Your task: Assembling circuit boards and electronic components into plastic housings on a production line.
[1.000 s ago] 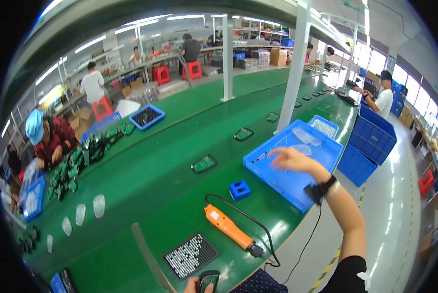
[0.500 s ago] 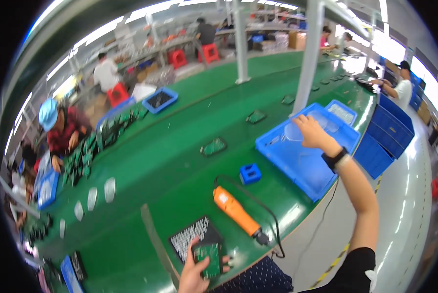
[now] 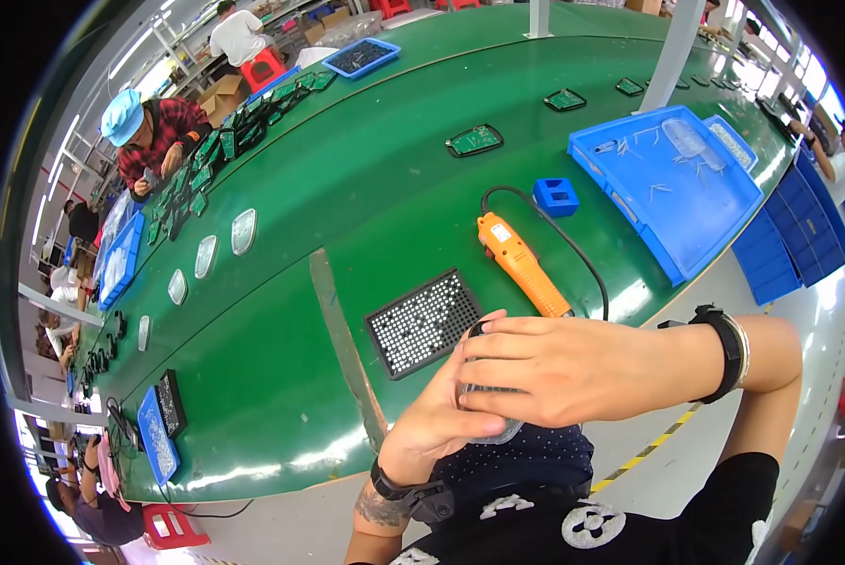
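Observation:
Both hands meet close to my body, just over the table's near edge. My left hand [image 3: 430, 414] wraps around a device from the left, thumb across its near side. Over the top lies my right hand [image 3: 540, 372], fingers together and pressing on it. A clear plastic cover [image 3: 505, 435] shows its rounded edge below the fingers; the circuit board is almost wholly hidden. Beyond the hands lies a black tray [image 3: 422, 323] with rows of small white pieces. An orange electric screwdriver [image 3: 521, 266] with a black cord rests beside it.
A blue tray [image 3: 672, 221] with clear covers stands at the right, near a small blue block [image 3: 556, 197]. Green circuit boards [image 3: 474, 140] lie along the table's far part. Several clear covers [image 3: 243, 232] lie at left. A co-worker [image 3: 163, 137] sits across the table.
My right hand has come from the blue tray with a clear cover to my left hand, which held the circuit board. The view has shifted down toward my body.

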`<state>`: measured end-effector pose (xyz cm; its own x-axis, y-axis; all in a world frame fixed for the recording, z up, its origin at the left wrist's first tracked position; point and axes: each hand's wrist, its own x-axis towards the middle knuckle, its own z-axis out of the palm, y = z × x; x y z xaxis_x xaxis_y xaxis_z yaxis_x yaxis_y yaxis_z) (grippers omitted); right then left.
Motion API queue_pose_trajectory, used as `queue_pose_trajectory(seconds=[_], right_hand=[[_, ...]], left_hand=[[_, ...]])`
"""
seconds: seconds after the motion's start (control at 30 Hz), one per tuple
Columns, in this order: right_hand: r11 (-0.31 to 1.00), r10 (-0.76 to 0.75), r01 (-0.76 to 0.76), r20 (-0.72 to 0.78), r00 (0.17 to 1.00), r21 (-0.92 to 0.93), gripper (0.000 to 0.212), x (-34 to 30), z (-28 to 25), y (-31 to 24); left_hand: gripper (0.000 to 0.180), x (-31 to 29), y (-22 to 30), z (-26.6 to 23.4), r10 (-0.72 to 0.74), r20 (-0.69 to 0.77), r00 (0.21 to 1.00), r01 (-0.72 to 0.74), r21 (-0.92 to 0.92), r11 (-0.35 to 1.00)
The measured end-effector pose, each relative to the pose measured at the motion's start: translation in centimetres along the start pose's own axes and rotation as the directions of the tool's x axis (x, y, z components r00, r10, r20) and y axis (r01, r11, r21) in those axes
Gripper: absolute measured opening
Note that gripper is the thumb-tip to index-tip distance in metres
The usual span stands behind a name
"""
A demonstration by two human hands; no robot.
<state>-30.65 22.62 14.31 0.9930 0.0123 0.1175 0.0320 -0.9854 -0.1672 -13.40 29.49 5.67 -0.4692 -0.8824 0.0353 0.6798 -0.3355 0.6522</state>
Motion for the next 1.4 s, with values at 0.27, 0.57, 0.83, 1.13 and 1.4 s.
queue_pose_trajectory(seconds=[0.27,0.57,0.83,1.13,1.4], right_hand=[[0.995,0.017,-0.019,0.017,1.000,0.096,0.032,0.2,-0.6,0.2],[0.245,0.664,-0.585,0.306,0.682,0.773,0.018,0.5,0.1,0.0],[0.632,0.581,-0.357,-0.117,0.806,0.688,0.018,0.2,2.7,0.5],[0.467,0.772,-0.568,0.001,0.635,0.678,0.034,-1.2,5.6,3.5],[0.322,0.902,-0.890,0.181,0.392,0.323,0.067,-3.5,7.5,7.8]], left_hand=[[0.062,-1.3,0.3,0.4,-0.170,-0.093,0.981,0.174,0.039,0.984],[0.048,-2.6,0.8,1.4,-0.037,-0.207,0.978,0.101,0.306,0.947],[0.024,-3.6,0.9,1.0,0.024,-0.339,0.940,0.194,0.592,0.782],[0.021,-1.5,4.5,-4.5,-0.007,-0.391,0.920,0.335,0.779,0.529],[0.060,11.6,20.9,-27.4,0.815,-0.340,0.469,0.747,0.645,-0.161]])
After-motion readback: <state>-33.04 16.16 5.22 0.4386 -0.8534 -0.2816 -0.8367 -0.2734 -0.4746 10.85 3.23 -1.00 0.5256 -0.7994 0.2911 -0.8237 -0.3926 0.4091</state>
